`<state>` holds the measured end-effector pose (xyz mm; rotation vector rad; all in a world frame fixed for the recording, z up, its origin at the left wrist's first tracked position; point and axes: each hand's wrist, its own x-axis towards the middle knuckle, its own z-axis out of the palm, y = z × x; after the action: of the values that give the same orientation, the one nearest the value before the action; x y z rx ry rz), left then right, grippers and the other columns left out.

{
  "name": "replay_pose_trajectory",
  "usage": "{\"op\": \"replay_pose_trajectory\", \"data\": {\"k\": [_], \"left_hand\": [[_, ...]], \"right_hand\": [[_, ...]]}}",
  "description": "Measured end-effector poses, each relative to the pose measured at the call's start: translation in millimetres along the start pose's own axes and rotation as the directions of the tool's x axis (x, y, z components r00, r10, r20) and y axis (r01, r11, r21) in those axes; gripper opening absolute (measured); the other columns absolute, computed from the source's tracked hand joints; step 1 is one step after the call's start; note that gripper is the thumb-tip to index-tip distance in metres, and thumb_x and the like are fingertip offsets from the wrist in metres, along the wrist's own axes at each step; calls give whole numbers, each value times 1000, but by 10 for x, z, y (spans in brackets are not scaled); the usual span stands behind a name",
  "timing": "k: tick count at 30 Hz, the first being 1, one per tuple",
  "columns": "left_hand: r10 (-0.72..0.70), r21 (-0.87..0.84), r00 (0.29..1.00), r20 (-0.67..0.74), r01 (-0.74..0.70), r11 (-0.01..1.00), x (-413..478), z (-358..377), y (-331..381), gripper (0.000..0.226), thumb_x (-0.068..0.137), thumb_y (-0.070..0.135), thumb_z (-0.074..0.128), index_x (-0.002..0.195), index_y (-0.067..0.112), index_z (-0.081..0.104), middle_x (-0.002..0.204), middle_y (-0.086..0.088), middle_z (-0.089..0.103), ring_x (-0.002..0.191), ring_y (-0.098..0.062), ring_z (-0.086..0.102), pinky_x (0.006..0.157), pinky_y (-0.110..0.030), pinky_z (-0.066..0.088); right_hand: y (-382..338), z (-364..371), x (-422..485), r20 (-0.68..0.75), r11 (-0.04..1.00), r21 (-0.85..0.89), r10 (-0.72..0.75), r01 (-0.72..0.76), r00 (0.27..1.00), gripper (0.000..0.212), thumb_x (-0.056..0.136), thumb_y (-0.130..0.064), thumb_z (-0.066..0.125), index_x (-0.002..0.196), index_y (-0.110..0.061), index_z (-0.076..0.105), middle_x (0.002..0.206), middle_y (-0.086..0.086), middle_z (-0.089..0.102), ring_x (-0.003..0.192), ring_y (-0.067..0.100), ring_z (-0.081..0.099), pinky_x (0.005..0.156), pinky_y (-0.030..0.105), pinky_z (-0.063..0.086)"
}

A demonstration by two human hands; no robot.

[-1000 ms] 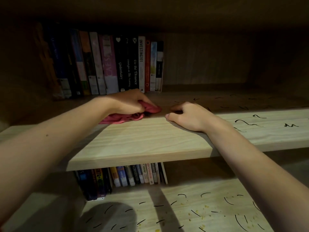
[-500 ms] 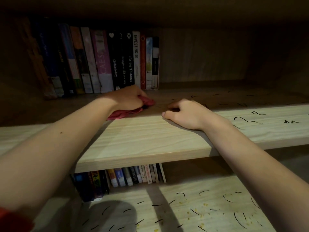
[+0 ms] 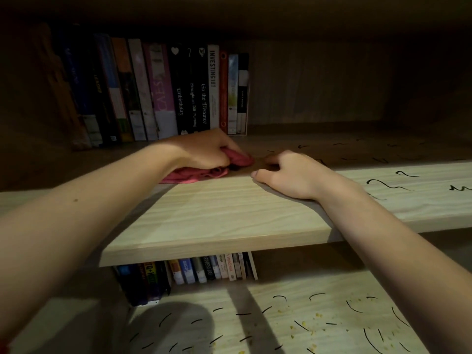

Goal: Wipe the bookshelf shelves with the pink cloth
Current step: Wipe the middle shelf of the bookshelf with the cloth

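Your left hand [image 3: 204, 152] grips the cloth [image 3: 194, 176] on the dim wooden shelf [image 3: 217, 221], before the books [image 3: 163, 93]. Your right hand [image 3: 291, 175] rests beside it, loosely curled, holding nothing. Black marks [image 3: 383, 185] lie rightward.

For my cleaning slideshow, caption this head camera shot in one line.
Left hand grips the pink cloth on the upper shelf while the right hand rests beside it.

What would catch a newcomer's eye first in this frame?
The left hand grips the pink cloth on the upper shelf, just before a row of books. The right hand rests beside it, near black squiggle marks; the lower shelf carries more marks and yellow crumbs.
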<state>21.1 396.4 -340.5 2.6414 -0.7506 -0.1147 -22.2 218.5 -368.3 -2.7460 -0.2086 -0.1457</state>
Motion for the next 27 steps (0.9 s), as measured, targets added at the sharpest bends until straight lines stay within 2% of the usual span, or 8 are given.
{"op": "replay_pose_trajectory", "data": {"k": [3, 7, 11, 17, 20, 23, 24, 27], "left_hand": [[15, 13, 1000, 27, -15, 1000, -47, -70, -114, 59, 86, -4, 46, 114, 46, 61, 122, 20, 60, 111, -4, 57, 102, -24, 41], [-28, -21, 998, -65, 27, 999, 96, -23, -40, 50, 89, 1, 45, 117, 38, 63, 124, 17, 59, 114, -4, 54, 104, -24, 37], [53, -17, 999, -2, -53, 998, 110, 78, 137, 56, 86, -3, 44, 113, 41, 64, 119, 21, 62, 113, -7, 57, 105, -27, 40], [-48, 29, 997, -68, 50, 998, 126, -45, -6, 50, 88, -2, 43, 121, 30, 63, 127, 13, 59, 107, -1, 53, 97, -18, 37], [-7, 10, 1000, -30, 8, 1000, 50, 10, -5, 57, 86, -4, 44, 116, 40, 63, 122, 20, 59, 112, -4, 55, 102, -24, 40], [-11, 26, 999, 31, 10, 1000, -69, -56, -145, 63, 85, -1, 45, 97, 58, 63, 119, 19, 62, 113, -15, 59, 104, -33, 42], [-50, 34, 999, 6, 49, 998, -61, -80, -193, 60, 86, 2, 46, 97, 58, 63, 121, 14, 63, 113, -17, 59, 105, -36, 42], [-141, 11, 981, -135, 144, 990, -2, -36, -157, 39, 94, 12, 48, 112, 43, 64, 125, 9, 61, 111, -10, 56, 99, -25, 40]], "right_hand": [[18, -3, 4, -13, 1000, -4, 3, -4, 1000, 54, 87, -56, 49, 120, -13, 54, 116, 6, 59, 101, 24, 52, 91, 38, 46], [11, -3, 9, -9, 1000, -3, 14, -14, 1000, 54, 86, -58, 49, 117, -14, 55, 114, 6, 59, 102, 25, 53, 86, 36, 46], [18, 5, 25, -8, 1000, 9, 5, -5, 1000, 50, 84, -59, 50, 111, -17, 59, 102, 3, 61, 92, 23, 55, 76, 33, 46], [13, -5, -3, -16, 1000, -7, 13, -13, 1000, 57, 87, -57, 50, 120, -11, 53, 119, 8, 58, 106, 26, 52, 89, 36, 46], [9, -7, -10, -10, 1000, -1, 10, -10, 1000, 55, 87, -56, 50, 120, -11, 52, 117, 8, 57, 98, 23, 50, 86, 35, 46], [0, -12, -22, -12, 1000, 5, 13, -13, 1000, 56, 88, -56, 50, 121, -10, 51, 114, 7, 56, 98, 23, 50, 86, 35, 45], [-4, -16, -25, -7, 1000, 3, 13, -13, 1000, 56, 88, -56, 50, 120, -10, 51, 110, 7, 56, 97, 22, 49, 85, 35, 45], [-9, -21, -33, -2, 1000, 14, 14, -14, 1000, 54, 88, -56, 50, 116, -10, 52, 105, 5, 56, 93, 21, 50, 78, 32, 43]]}}
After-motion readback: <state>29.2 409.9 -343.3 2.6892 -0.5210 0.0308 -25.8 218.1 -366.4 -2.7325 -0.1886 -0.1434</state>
